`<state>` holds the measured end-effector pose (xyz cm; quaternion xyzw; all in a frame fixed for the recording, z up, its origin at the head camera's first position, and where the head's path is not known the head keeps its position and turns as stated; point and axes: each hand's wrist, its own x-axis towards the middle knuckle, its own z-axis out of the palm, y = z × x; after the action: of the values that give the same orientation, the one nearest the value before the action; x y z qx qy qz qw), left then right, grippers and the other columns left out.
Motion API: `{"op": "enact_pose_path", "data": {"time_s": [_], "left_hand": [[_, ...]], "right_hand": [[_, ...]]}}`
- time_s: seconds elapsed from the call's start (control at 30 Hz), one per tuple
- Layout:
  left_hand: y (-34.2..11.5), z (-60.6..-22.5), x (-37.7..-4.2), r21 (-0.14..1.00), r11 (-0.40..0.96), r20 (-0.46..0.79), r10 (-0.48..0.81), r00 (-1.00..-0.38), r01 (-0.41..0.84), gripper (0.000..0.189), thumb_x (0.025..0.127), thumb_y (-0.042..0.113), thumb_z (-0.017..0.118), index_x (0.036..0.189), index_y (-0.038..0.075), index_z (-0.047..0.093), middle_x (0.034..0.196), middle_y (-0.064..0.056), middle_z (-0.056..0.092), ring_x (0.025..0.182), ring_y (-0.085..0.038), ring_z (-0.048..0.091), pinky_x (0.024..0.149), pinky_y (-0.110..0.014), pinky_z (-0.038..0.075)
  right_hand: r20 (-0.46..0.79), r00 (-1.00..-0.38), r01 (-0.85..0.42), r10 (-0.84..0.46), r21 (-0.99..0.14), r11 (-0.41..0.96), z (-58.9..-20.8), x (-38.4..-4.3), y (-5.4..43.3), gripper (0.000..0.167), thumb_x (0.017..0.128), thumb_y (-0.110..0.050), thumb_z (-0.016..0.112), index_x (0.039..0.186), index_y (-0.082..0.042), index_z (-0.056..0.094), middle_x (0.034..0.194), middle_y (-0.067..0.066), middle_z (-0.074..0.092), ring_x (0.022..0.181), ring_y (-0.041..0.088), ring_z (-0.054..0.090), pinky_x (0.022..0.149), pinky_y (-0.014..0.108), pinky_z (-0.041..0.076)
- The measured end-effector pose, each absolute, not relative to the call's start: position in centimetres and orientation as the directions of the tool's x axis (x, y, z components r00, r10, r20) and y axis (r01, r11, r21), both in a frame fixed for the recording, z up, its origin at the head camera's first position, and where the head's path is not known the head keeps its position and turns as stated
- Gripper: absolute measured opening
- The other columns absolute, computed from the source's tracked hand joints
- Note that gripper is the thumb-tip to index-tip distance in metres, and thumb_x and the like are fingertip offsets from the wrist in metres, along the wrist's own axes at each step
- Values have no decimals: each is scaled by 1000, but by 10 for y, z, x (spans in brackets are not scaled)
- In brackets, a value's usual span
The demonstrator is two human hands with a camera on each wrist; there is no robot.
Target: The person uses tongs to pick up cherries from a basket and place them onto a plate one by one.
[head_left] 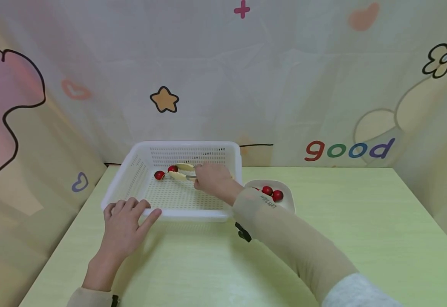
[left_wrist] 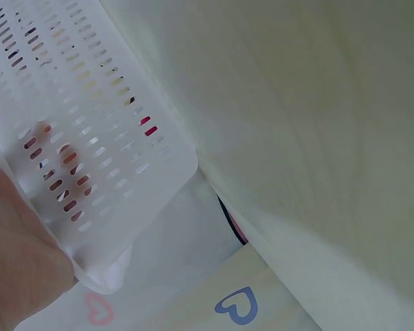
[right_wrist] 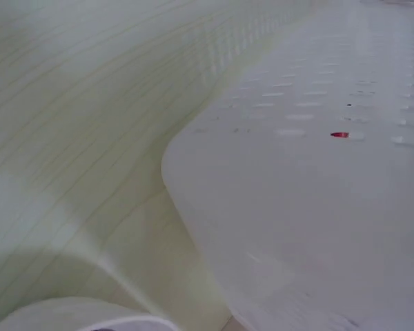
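Observation:
My right hand [head_left: 213, 181] holds a pair of tongs [head_left: 178, 175] with cream scalloped tips, reaching into a white perforated basket [head_left: 185, 215]. The tips stand apart, low inside the basket. Right at them lies a glossy red cherry [head_left: 172, 169], with a second red cherry [head_left: 159, 175] just to its left. My left hand [head_left: 125, 226] grips the basket's front left rim, thumb along the edge and fingers over it. Through the slots in the left wrist view, those fingers [left_wrist: 70, 158] show inside the basket wall. The tong handles are mostly hidden by my right hand.
A small whitish dish [head_left: 290, 200] with several red cherries [head_left: 278, 195] stands right of the basket, partly covered by my right sleeve [head_left: 284, 230]. The pale green table [head_left: 361, 221] ends at a printed curtain [head_left: 215, 85] behind the basket.

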<state>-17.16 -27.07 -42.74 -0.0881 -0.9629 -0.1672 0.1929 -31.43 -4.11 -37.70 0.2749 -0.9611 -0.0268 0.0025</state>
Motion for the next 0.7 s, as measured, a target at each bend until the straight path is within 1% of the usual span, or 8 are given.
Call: {"op": "enact_pose_path", "data": {"time_s": [0.23,0.43,0.7], "left_hand": [[-270,-429,-171,286,929,396,107,-912,233,44,103,53,55,107,11,69,98,-8,60,101,-39,50,99,-65,22],[-269,-429,-171,285,930,397,106,-912,233,44,103,53,55,106,11,68,99,-8,60,102,-40,50,100,-65,23],[-269,-428,-171,289,928,402,105,-910,235,45,103,53,55,107,11,69,99,-9,60,102,-40,50,100,-65,22]], "right_hand": [[32,-821,-568,-570,53,821,-374,-309,-29,20,102,-29,59,106,-10,65,76,0,56,60,12,44,51,29,42],[65,-806,-588,-588,17,809,-366,-302,-17,14,101,-25,59,102,-11,63,72,-1,56,58,12,44,49,28,39],[96,-796,-601,-598,-4,799,-356,-294,1,15,99,-23,60,106,-10,61,76,-1,57,62,13,48,49,25,36]]}}
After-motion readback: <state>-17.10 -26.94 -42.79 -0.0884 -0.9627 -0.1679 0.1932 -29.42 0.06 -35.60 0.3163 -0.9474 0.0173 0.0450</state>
